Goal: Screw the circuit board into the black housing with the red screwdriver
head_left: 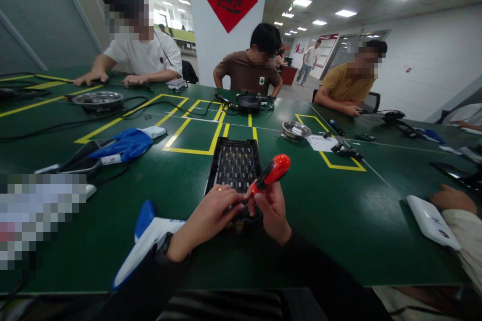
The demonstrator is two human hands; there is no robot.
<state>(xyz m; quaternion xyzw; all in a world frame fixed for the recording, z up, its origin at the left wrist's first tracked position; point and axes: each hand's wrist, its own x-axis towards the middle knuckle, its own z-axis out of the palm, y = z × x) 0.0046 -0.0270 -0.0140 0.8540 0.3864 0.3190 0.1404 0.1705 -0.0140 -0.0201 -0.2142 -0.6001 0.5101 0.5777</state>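
My right hand (274,210) is closed around a screwdriver (276,168) with a red and black handle, tilted with its handle end up and to the right. My left hand (218,210) has its fingers bent together beside the screwdriver's lower end; what they pinch, if anything, is hidden. Both hands are over the near end of a black rectangular case (237,160), which lies on the green table with rows of small silvery pieces in it. Fingers cover the case's near part. A blue and white cloth item (150,235) lies under my left forearm.
Blue gloves (130,144) and a dark strap lie on the left. Metal bowls (296,129) (98,99) stand farther back. A white device (433,221) lies at the right beside a co-worker's hand (454,198). Yellow tape marks the table (188,150). Several people sit around it.
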